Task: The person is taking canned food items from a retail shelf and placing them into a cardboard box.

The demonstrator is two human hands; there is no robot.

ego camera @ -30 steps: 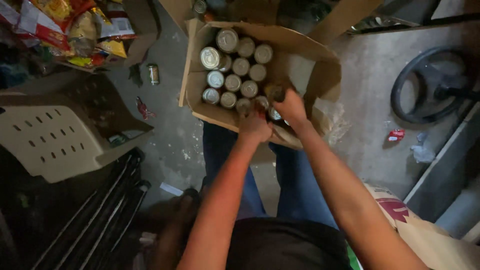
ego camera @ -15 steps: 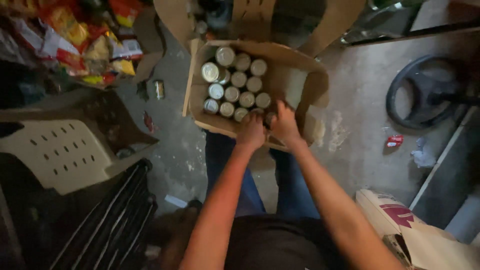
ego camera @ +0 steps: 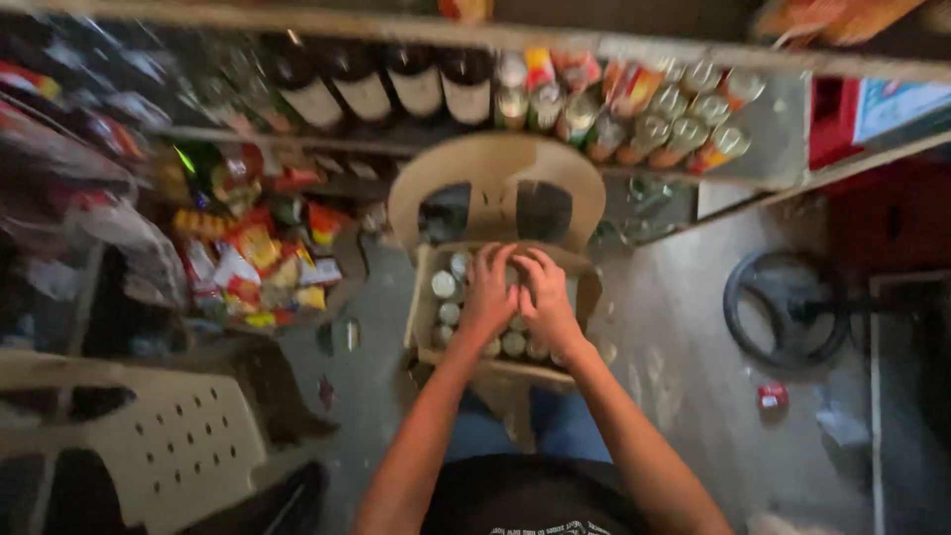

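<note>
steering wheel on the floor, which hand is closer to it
Right. The right hand lies over the cans in the box, on the side toward the steering wheel. The left hand is beside it, farther from the wheel. Neither touches the wheel.

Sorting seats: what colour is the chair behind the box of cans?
Beige plastic chair, in the head view.

Scene was dim, warm-toned. Heavy motion blur smeared whole frame, worst at left edge and along top shelves (ego camera: 475, 40). Wide-angle lens bent shelf lines. Deep shadow covered lower corners. Brightest patch was grey floor (ego camera: 684, 327) at right.
</note>
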